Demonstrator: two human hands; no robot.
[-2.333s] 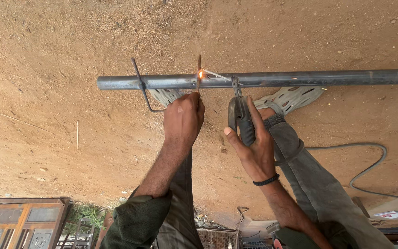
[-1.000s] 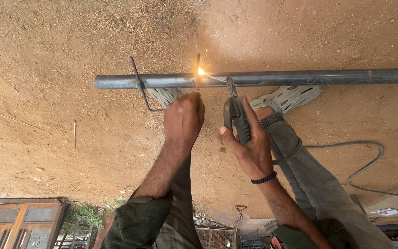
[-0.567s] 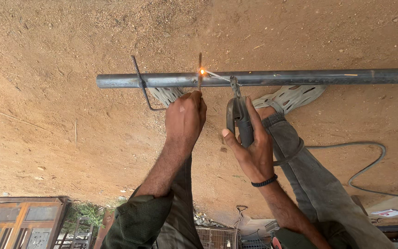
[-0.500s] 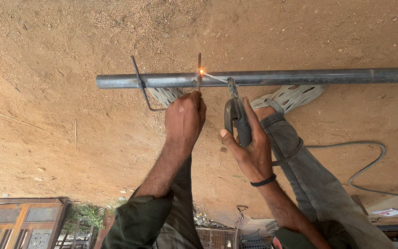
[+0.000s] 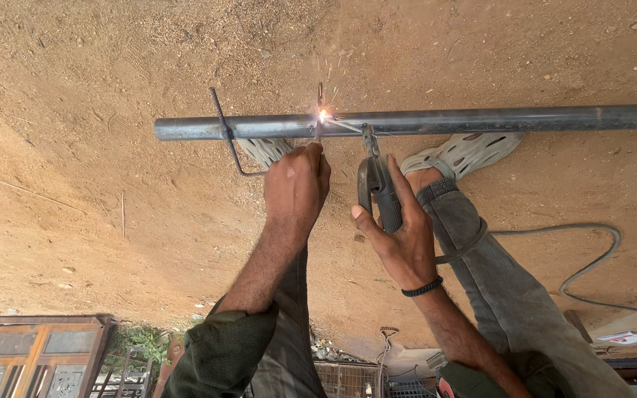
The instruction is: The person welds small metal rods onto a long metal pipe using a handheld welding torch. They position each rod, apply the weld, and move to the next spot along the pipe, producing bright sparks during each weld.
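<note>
A long grey steel pipe (image 5: 481, 119) runs across the upper frame on sandy ground (image 5: 75, 191), with a bright spark and flying sparks at upper centre. The left hand (image 5: 296, 180) is clenched around a thin rod (image 5: 319, 110); the right hand (image 5: 399, 236) grips a welding holder (image 5: 377, 191). The sparks have grown since earlier; both hands stay put.

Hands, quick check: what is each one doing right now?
Left hand: closed on a thin metal rod held against the steel pipe.
Right hand: closed around the electrode holder.
</note>
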